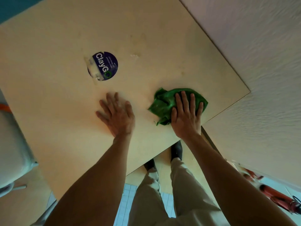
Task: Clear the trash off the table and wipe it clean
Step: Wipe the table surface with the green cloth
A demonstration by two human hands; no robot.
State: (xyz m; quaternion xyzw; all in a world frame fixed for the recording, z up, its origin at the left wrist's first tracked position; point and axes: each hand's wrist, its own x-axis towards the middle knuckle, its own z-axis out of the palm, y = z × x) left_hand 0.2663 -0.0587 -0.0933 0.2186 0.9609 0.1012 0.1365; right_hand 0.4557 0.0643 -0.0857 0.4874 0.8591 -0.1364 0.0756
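Note:
A pale wooden table [57, 46] fills most of the head view. A crumpled green cloth [164, 101] lies on it near the right corner, and my right hand [185, 115] presses flat on top of it with fingers spread. My left hand [117, 115] rests flat on the bare tabletop to the left of the cloth, fingers apart, holding nothing. A round dark-blue sticker [104, 66], partly peeled on its left side, is stuck to the table beyond my left hand. Faint smudges [135, 55] show on the surface past the sticker.
A white textured wall [260, 62] runs along the table's right edge. A white chair [11, 144] stands at the left. A red fire extinguisher [276, 196] lies on the floor at lower right. My legs and dark shoes [175, 150] are below the table's near edge.

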